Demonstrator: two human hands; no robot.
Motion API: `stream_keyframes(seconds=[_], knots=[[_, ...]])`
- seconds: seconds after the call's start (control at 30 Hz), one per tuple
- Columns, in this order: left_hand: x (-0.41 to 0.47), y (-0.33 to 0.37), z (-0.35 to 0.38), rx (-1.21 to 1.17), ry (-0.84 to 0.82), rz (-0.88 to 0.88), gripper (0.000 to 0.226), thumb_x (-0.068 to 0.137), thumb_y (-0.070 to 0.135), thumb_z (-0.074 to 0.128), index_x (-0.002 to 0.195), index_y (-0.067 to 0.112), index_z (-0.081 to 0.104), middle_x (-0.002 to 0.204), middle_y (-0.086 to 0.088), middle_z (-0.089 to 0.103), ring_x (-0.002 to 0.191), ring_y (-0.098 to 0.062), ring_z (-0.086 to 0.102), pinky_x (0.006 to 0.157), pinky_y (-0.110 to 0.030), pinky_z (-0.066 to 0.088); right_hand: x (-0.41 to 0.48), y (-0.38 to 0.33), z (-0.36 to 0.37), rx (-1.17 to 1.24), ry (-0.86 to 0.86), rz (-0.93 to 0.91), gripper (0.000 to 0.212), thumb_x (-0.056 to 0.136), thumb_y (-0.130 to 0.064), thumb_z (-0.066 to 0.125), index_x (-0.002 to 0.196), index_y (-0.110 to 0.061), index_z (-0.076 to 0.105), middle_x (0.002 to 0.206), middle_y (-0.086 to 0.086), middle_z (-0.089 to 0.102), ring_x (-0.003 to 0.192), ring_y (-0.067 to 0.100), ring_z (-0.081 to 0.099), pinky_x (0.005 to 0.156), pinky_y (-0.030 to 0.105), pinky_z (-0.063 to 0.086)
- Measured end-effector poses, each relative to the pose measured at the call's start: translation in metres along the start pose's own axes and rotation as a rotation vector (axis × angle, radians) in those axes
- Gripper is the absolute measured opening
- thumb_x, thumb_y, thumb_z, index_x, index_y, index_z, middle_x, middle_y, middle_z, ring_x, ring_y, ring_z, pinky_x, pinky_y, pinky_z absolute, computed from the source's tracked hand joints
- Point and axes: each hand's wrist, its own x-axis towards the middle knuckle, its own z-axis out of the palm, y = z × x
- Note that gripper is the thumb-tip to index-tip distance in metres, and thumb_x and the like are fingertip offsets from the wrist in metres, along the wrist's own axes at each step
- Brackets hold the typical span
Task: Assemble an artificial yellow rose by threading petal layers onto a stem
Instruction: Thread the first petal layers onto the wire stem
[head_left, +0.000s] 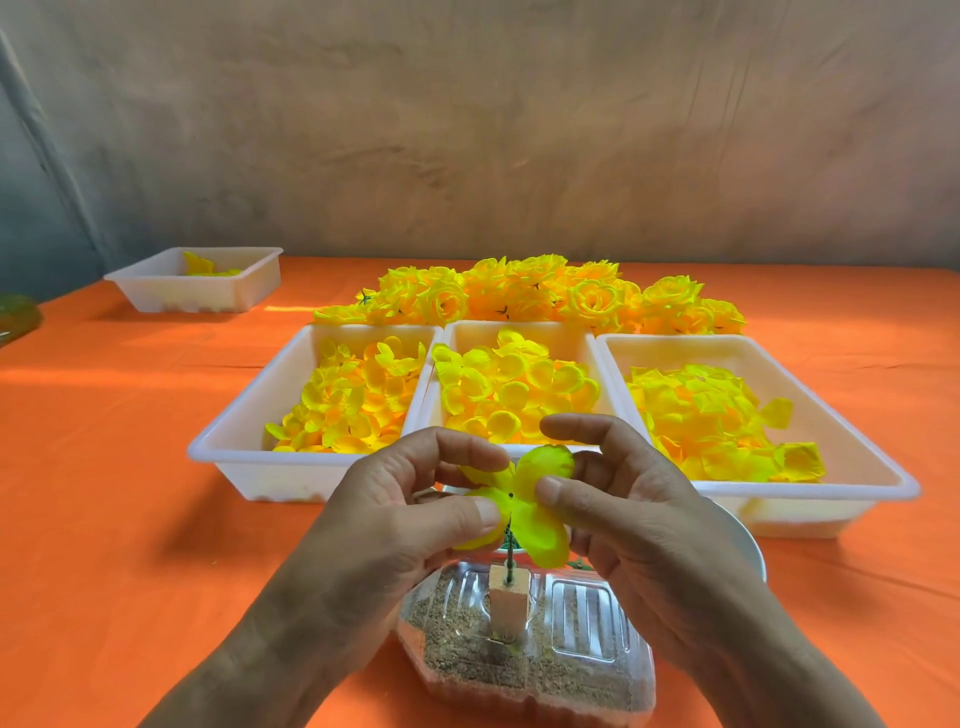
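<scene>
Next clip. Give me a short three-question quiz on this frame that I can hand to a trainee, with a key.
1. True or false: both the left hand and the right hand pinch the petal layer.
2. The stem stands in: A) a wooden block, B) a glass vase, C) a petal tray.
3. How many white trays sit side by side just beyond the hands?
Key: 1 true; 2 A; 3 three.

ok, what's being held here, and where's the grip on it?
One yellow petal layer, pinched by both hands: left hand on its left petals, right hand on its right side.
</scene>
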Motion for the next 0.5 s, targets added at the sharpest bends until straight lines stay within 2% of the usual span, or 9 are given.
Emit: stream_keyframes(seconds=[0.07,0.17,0.23,0.37,0.5], knots=[[-0.001,-0.0004,0.0007,0.0,0.007,0.003,0.034,0.049,0.021,0.081,0.083,0.017,0.076,0.086,-0.01,0.065,0.075,-0.026,0.065,0.065,-0.03,0.055,-0.0015,-0.0005,0.0006,0.002,-0.021,0.005,0.053,0.063,-0.011,0.07,0.114,-0.012,0.059,0.08,0.01,0.069,0.07,0.024,0.066,0.06,0.036,0.053],[-0.0005,-0.0026,0.0021,0.039,0.044,0.018,0.022,0.057,0.012,0.08,0.078,0.02,0.076,0.081,-0.007,0.064,0.071,-0.023,0.066,0.064,-0.027,0.056,-0.0029,-0.001,0.002,-0.002,-0.043,0.021,0.054,0.063,-0.011,0.072,0.116,-0.013,0.058,0.081,0.009,0.07,0.069,0.021,0.067,0.058,0.032,0.052],[-0.0001,-0.0046,0.0023,0.063,0.051,0.017,0.023,0.058,0.008,0.076,0.077,0.021,0.076,0.082,-0.005,0.066,0.072,-0.023,0.069,0.065,-0.028,0.057,-0.003,-0.0001,0.0015,-0.006,-0.044,0.041,0.053,0.067,-0.006,0.081,0.115,-0.013,0.059,0.081,0.009,0.071,0.068,0.021,0.067,0.057,0.03,0.052],[0.0005,-0.0066,0.0025,0.073,0.061,-0.002,0.026,0.056,0.005,0.074,0.077,0.021,0.076,0.082,-0.006,0.068,0.073,-0.024,0.069,0.066,-0.032,0.058,-0.0036,0.0025,-0.0006,-0.043,-0.033,0.068,0.047,0.068,-0.013,0.07,0.113,-0.017,0.061,0.083,0.008,0.071,0.072,0.023,0.068,0.061,0.032,0.052],[0.0001,-0.0071,0.003,0.084,0.057,-0.004,0.028,0.055,0.005,0.075,0.078,0.022,0.076,0.082,-0.007,0.068,0.071,-0.023,0.068,0.064,-0.03,0.057,-0.0043,0.0034,-0.0014,-0.04,-0.035,0.069,0.047,0.067,-0.011,0.071,0.113,-0.018,0.062,0.082,0.007,0.069,0.071,0.022,0.066,0.06,0.031,0.051]])
